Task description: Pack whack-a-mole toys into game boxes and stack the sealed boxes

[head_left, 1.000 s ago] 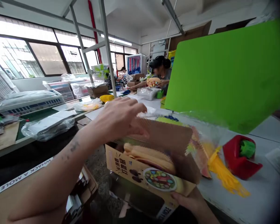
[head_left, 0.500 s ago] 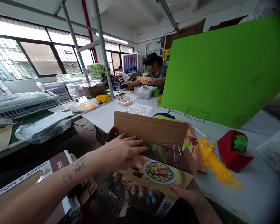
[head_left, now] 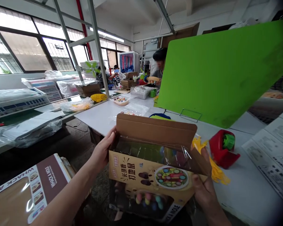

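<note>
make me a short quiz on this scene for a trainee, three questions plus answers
1. Multiple choice: which hand grips the end of the held box nearer the red holder?
a) left
b) right
c) neither

2. True or false: the brown flap along the far top edge of the held box stands raised.

3. Fill in the blank: the large panel behind the table is coloured ____.

Key: 1. b, the right hand; 2. true; 3. green.

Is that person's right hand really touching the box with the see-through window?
Touching. The head view shows the right hand gripping the box, thumb against its printed front.
</note>
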Tool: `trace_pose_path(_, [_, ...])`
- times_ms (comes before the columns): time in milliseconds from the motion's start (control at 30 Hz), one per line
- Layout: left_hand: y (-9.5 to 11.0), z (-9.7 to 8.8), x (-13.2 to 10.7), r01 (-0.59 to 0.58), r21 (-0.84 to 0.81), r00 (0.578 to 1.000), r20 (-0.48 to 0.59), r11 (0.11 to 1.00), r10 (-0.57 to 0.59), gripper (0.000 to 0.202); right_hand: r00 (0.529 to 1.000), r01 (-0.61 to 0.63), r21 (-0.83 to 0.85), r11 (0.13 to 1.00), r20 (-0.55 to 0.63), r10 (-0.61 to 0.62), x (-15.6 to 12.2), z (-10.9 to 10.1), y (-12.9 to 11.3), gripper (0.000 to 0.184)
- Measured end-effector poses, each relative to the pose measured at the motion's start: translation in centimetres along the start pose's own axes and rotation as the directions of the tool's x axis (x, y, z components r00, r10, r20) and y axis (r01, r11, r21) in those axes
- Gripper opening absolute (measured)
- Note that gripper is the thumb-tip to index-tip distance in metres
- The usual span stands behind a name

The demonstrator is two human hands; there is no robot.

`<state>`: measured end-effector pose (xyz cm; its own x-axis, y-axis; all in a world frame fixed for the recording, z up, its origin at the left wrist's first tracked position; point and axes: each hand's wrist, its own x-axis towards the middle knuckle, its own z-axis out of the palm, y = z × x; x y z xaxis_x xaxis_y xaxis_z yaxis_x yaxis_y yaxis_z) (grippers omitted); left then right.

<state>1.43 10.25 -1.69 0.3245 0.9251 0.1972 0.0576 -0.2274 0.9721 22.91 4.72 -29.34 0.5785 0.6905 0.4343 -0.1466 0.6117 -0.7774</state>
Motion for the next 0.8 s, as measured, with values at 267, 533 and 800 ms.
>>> trace_pose_path(267, [0.8, 0.0, 0.3, 0.205, 0.131, 0.974, 0.066, 0.97, -0.215, 0.066, 0.976, 0.215, -0.24, 0.947, 0.093, -0.198, 4.0, -0.6, -1.5, 0.039])
trace_pose_path(533, [1.9, -1.4, 1.2, 0.08, 0.453, 0.97, 0.171, 0.888, -0.175, 0.028, 0.972, 0.235, -0.175, 0.956, 0.012, -0.236, 4.7, 0.4, -0.9, 0.025])
trace_pose_path(800, [4.6, -4.6, 2.8, -0.253, 0.697, 0.811, 0.531, 0.671, -0.246, 0.041, 0.937, 0.35, -0.238, 0.906, 0.107, -0.334, 5.3, -1.1, -1.6, 0.042])
